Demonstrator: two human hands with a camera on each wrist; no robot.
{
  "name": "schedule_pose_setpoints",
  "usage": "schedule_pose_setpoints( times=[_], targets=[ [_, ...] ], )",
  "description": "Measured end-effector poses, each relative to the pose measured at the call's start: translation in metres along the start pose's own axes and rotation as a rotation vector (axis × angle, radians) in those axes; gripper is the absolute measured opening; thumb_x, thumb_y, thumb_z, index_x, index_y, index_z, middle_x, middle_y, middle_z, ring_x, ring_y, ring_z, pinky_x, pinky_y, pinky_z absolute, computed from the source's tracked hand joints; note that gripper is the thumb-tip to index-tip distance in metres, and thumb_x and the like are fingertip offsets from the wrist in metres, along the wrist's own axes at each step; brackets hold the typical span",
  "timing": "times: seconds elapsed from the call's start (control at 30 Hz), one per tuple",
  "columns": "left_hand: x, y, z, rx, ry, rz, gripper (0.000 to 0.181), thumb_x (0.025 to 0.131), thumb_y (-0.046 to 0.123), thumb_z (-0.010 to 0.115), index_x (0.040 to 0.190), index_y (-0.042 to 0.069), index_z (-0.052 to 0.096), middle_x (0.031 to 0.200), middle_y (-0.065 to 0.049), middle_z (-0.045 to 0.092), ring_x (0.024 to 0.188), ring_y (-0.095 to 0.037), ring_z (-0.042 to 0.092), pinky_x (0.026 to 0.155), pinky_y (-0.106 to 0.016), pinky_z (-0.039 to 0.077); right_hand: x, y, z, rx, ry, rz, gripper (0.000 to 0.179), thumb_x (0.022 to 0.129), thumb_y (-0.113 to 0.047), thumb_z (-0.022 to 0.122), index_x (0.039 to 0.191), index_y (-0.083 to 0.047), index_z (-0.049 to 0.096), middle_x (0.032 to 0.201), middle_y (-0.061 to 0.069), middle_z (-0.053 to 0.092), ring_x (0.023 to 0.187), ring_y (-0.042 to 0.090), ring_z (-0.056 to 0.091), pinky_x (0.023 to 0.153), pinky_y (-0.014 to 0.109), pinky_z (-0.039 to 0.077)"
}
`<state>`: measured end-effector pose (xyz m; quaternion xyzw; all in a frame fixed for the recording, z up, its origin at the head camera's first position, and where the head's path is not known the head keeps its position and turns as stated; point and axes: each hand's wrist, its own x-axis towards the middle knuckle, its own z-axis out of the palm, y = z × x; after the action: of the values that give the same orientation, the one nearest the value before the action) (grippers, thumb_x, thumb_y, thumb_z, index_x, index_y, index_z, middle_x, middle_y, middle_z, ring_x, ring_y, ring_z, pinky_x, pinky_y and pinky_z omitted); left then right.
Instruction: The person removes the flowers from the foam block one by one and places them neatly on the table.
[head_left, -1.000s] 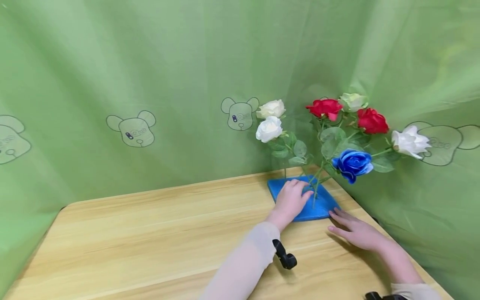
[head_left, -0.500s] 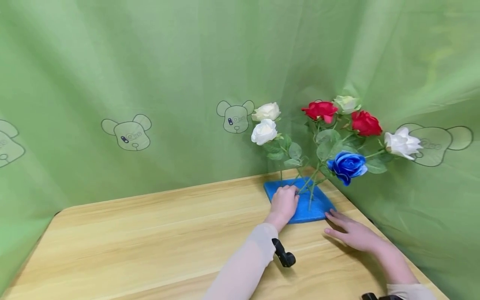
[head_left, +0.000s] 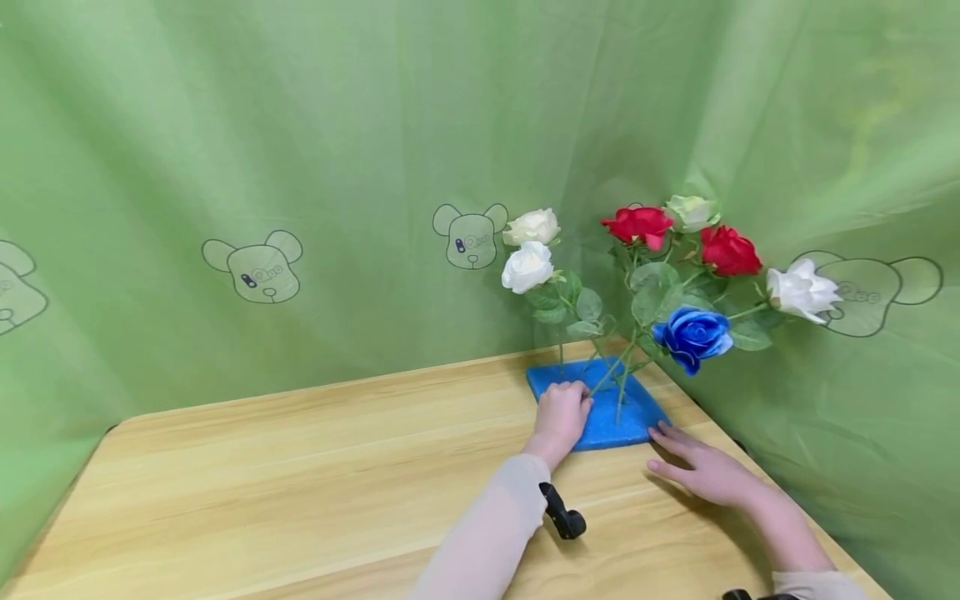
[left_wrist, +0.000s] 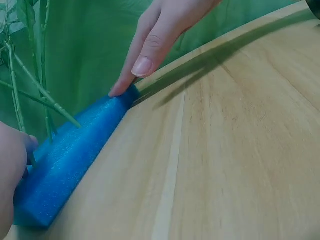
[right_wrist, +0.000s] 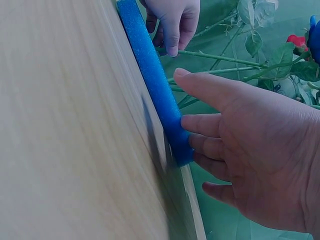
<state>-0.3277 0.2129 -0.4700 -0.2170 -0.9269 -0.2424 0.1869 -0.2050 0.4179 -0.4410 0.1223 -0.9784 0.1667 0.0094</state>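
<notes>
In the head view my left hand [head_left: 562, 414] is low over the blue foam board [head_left: 600, 434], pinching the lower part of a green rose stem [head_left: 609, 377]. The right wrist view shows its thumb and fingers closed on that stem [right_wrist: 215, 56], right at the board's face. My right hand [head_left: 705, 468] has its fingers extended, and the fingertips touch the board's near right corner. Other roses stand in the board: a blue rose [head_left: 693, 336], two red ones, and several white or pale ones, including a white rose [head_left: 527, 267] at the left.
The board lies at the back right of a wooden table [head_left: 300, 483]. Green curtains [head_left: 337, 167] with bear-head drawings hang behind and to the right. Leaves [head_left: 654, 292] and blooms spread over the board, past the table's right edge.
My left hand has moved down and slightly nearer along the board, its fingers drawing in around the stem. My right hand stays at the corner. The whole view shifts slightly.
</notes>
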Motion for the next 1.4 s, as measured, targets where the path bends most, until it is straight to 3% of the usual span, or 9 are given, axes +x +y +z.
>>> schedule_pose_setpoints(
  times=[0.07, 0.27, 0.4, 0.77, 0.97, 1.27, 1.4],
  targets=[
    [0.000, -0.002, 0.001, -0.082, 0.008, -0.017, 0.012, 0.095, 0.030, 0.064, 0.101, 0.023, 0.072, 0.094, 0.008, 0.073, 0.086, -0.012, 0.064, 0.078, -0.022, 0.053, 0.000, 0.001, 0.001, 0.000, 0.006, -0.002, 0.066, 0.094, -0.044, 0.059, 0.142, 0.000, 0.047, 0.148, 0.032, 0.038, 0.133, 0.055, 0.037, 0.101, 0.068, 0.039],
    [0.002, -0.009, 0.003, -0.457, 0.016, -0.124, 0.008, 0.089, 0.021, 0.071, 0.091, 0.015, 0.076, 0.086, 0.004, 0.075, 0.080, -0.007, 0.067, 0.069, -0.012, 0.051, 0.000, 0.000, 0.000, 0.000, 0.006, -0.001, 0.066, 0.094, -0.044, 0.059, 0.142, -0.002, 0.047, 0.149, 0.031, 0.038, 0.133, 0.054, 0.037, 0.101, 0.069, 0.038],
    [0.003, -0.012, 0.002, -0.555, -0.007, -0.150, 0.008, 0.088, 0.020, 0.073, 0.091, 0.015, 0.077, 0.086, 0.003, 0.076, 0.081, -0.006, 0.068, 0.072, -0.013, 0.052, -0.001, -0.001, -0.002, 0.003, 0.003, 0.003, 0.066, 0.094, -0.044, 0.059, 0.142, -0.001, 0.047, 0.149, 0.031, 0.038, 0.133, 0.055, 0.037, 0.100, 0.069, 0.038],
    [0.005, -0.017, -0.008, -0.594, -0.033, -0.159, 0.010, 0.088, 0.021, 0.072, 0.093, 0.015, 0.078, 0.088, 0.003, 0.077, 0.086, -0.008, 0.069, 0.082, -0.018, 0.053, 0.002, -0.003, -0.003, 0.010, 0.001, 0.002, 0.067, 0.094, -0.044, 0.059, 0.142, 0.000, 0.046, 0.149, 0.032, 0.036, 0.132, 0.055, 0.038, 0.101, 0.068, 0.039],
    [0.004, -0.021, -0.011, -0.635, -0.033, -0.120, 0.011, 0.089, 0.020, 0.071, 0.095, 0.014, 0.077, 0.091, 0.001, 0.076, 0.085, -0.006, 0.068, 0.076, -0.014, 0.052, 0.003, -0.002, 0.000, 0.012, -0.001, 0.004, 0.067, 0.094, -0.045, 0.059, 0.143, -0.001, 0.046, 0.149, 0.031, 0.036, 0.132, 0.055, 0.038, 0.100, 0.068, 0.039],
    [0.005, -0.026, -0.020, -0.682, 0.038, -0.026, 0.014, 0.091, 0.020, 0.069, 0.099, 0.011, 0.076, 0.093, -0.002, 0.076, 0.081, -0.004, 0.065, 0.072, -0.010, 0.052, 0.001, -0.001, 0.002, 0.012, 0.013, -0.004, 0.066, 0.094, -0.043, 0.059, 0.142, 0.000, 0.047, 0.149, 0.031, 0.037, 0.131, 0.054, 0.040, 0.101, 0.067, 0.040],
    [0.001, -0.027, -0.029, -0.719, 0.019, -0.008, 0.015, 0.091, 0.021, 0.069, 0.100, 0.011, 0.076, 0.094, -0.002, 0.076, 0.081, -0.003, 0.066, 0.073, -0.010, 0.053, -0.002, -0.001, 0.000, 0.018, 0.012, -0.002, 0.065, 0.094, -0.042, 0.060, 0.141, 0.001, 0.047, 0.148, 0.031, 0.037, 0.132, 0.055, 0.038, 0.101, 0.067, 0.040]
  ],
)
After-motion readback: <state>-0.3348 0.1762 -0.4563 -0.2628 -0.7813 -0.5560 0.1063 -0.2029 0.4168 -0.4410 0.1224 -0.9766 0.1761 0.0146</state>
